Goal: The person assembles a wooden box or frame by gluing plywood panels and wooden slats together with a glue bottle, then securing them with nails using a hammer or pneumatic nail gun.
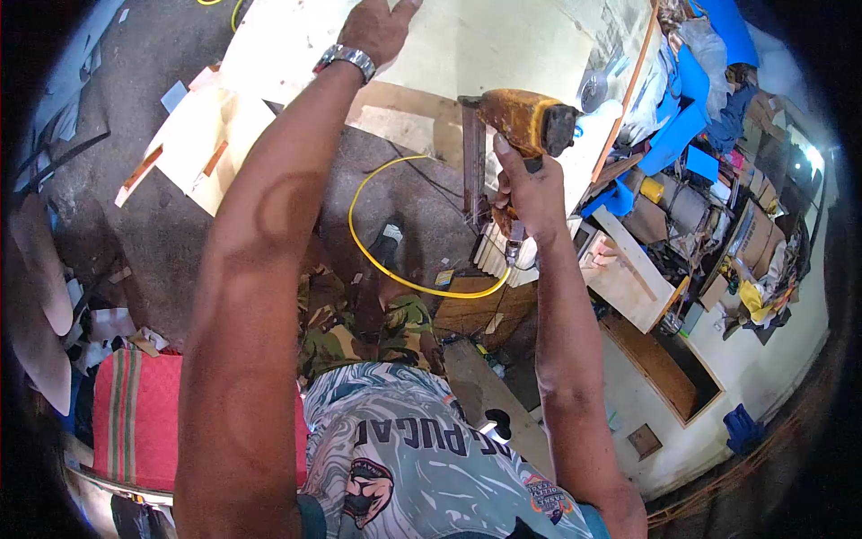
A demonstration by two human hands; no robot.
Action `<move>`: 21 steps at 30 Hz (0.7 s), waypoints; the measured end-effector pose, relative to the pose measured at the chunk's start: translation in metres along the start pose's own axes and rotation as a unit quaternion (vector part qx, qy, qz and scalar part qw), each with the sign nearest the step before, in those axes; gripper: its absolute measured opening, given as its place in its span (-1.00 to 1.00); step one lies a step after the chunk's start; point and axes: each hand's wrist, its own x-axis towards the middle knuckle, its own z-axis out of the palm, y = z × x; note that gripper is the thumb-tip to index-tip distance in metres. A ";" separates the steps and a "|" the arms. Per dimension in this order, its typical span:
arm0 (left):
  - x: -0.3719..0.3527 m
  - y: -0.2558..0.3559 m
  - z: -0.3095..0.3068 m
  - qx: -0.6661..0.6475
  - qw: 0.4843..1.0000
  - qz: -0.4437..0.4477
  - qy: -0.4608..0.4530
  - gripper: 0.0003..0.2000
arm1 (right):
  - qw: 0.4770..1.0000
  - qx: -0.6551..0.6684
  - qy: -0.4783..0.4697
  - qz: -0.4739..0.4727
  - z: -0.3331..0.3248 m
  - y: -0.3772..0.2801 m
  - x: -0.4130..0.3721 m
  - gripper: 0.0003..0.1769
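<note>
My right hand (541, 199) is wrapped around the handle of an orange-yellow air nail gun (514, 115) with a black end cap. The gun's nose points left, and its narrow magazine (474, 166) hangs down near the edge of a large pale panel (485, 40). From the handle's metal fitting a yellow air hose (353, 216) loops left over the floor. My left hand (379, 31), below a metal wristwatch (347, 61), rests on the panel with its fingers stretched out. Its fingertips are partly cut off by the top edge of the view.
Pale wood pieces (193, 144) lie on the grey floor (135, 242) at left. A red striped cloth (153, 413) is at lower left. Heaped scraps, with a blue sheet (678, 117) and cardboard (759, 238), crowd the right. A board (628, 274) leans there.
</note>
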 end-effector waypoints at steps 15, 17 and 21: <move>0.027 -0.008 -0.028 0.055 0.976 -0.049 -0.203 -0.22 | 0.999 -0.027 -0.022 -0.003 0.017 -0.024 -0.006 -0.53; 0.049 -0.021 -0.029 0.155 0.954 0.005 -0.257 -0.19 | 0.999 -0.039 -0.021 -0.022 0.015 -0.024 -0.008 -0.54; 0.054 -0.026 -0.025 0.181 0.952 -0.001 -0.247 -0.17 | 0.999 -0.030 -0.020 -0.031 0.019 -0.026 -0.010 -0.53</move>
